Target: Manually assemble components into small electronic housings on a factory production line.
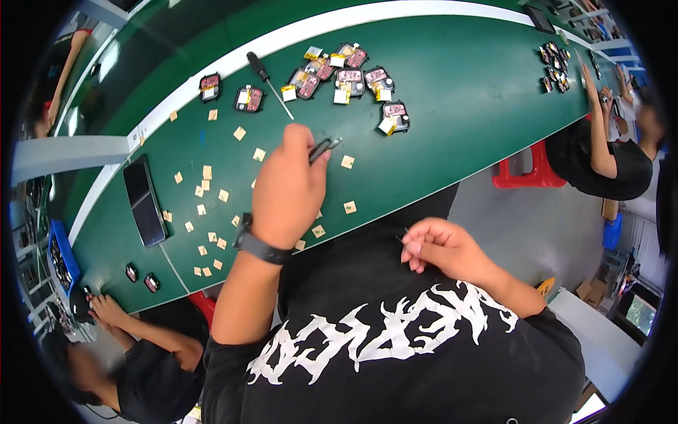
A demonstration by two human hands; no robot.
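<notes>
While the left hand (286, 187) is curled around a small dark tool (321, 150) above the table (459, 106), the right hand (452, 251) pinches a thin item (401, 238); tan squares (348, 162) lie loose nearby, and farther off, black-cased units (349, 81) sit open, seemingly unfinished.

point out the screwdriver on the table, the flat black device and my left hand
screwdriver (259, 67): head view, on its black handle
flat black device (145, 201): head view, middle of its dark face
left hand (287, 182): head view, back of the hand
</notes>
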